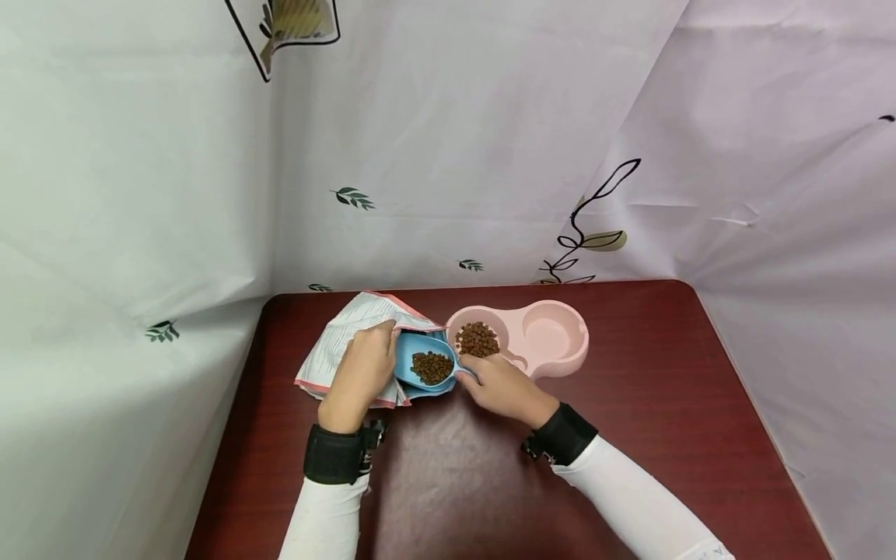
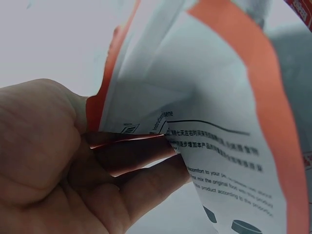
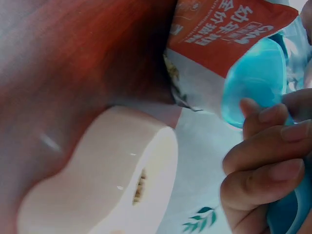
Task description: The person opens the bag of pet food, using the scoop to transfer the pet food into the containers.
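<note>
A blue scoop [image 1: 428,365] filled with brown kibble sits at the mouth of a white and orange food bag [image 1: 346,342] lying on the red-brown table [image 1: 630,435]. My right hand [image 1: 500,386] grips the scoop's handle; its curled fingers [image 3: 265,168] wrap the blue scoop [image 3: 253,78]. My left hand [image 1: 360,373] holds the bag's edge, and its fingers [image 2: 131,156] pinch the printed bag [image 2: 209,97]. Just right of the scoop stands a pink double bowl [image 1: 553,338], its left cup holding kibble [image 1: 477,340] and its right cup bare. The pink bowl's wall [image 3: 112,170] shows from the side.
White sheets printed with leaves hang behind and on both sides of the table. The table's right edge [image 1: 749,397] and left edge border these sheets. Bare tabletop lies in front of both hands and to the right of the bowl.
</note>
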The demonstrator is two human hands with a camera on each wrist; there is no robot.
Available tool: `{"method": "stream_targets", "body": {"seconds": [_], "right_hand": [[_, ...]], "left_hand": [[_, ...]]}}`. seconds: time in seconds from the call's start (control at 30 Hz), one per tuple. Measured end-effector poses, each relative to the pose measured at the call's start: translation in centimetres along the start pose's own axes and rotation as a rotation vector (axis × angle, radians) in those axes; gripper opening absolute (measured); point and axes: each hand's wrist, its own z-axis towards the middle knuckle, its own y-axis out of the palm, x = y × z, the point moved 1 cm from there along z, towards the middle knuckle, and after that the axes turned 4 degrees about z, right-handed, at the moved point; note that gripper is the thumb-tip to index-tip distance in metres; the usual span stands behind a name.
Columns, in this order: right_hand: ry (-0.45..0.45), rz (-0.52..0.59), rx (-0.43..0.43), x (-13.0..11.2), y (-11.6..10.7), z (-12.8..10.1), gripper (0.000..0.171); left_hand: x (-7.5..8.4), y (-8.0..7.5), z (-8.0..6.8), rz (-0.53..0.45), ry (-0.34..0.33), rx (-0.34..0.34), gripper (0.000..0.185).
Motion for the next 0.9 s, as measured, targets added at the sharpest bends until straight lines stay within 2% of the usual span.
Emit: {"method": "stream_targets", "body": {"seconds": [0.13,0.27,0.47,0.6,0.73,0.9], "right_hand": [[0.017,-0.116,-0.014,-1.2,-0.8,0.7,0.027],[0.063,-0.204,-0.075,-2.7,-1.5,1.7,0.03],[0.121,-0.232,-0.22,-4.5,-1.8,3.6,0.03],[0.133,-0.251,-0.263,-4.8,-1.2,4.5,0.027],[0.144,-0.25,-0.248,-4.6,-0.1,4.9,0.026],[0.066,-0.222,-0.16,-4.1,1.4,4.8,0.026]], "left_hand": [[0.1,0.2,0.0,0.01,0.009,0.002,0.033],[0.2,0.2,-0.1,0.015,0.015,0.005,0.032],[0.4,0.3,-0.4,0.018,0.03,0.014,0.032],[0.5,0.6,-0.5,0.022,0.044,0.02,0.03],[0.5,0.7,-0.6,0.036,0.064,0.042,0.025],[0.7,0.8,-0.5,0.03,0.086,0.06,0.022]]}}
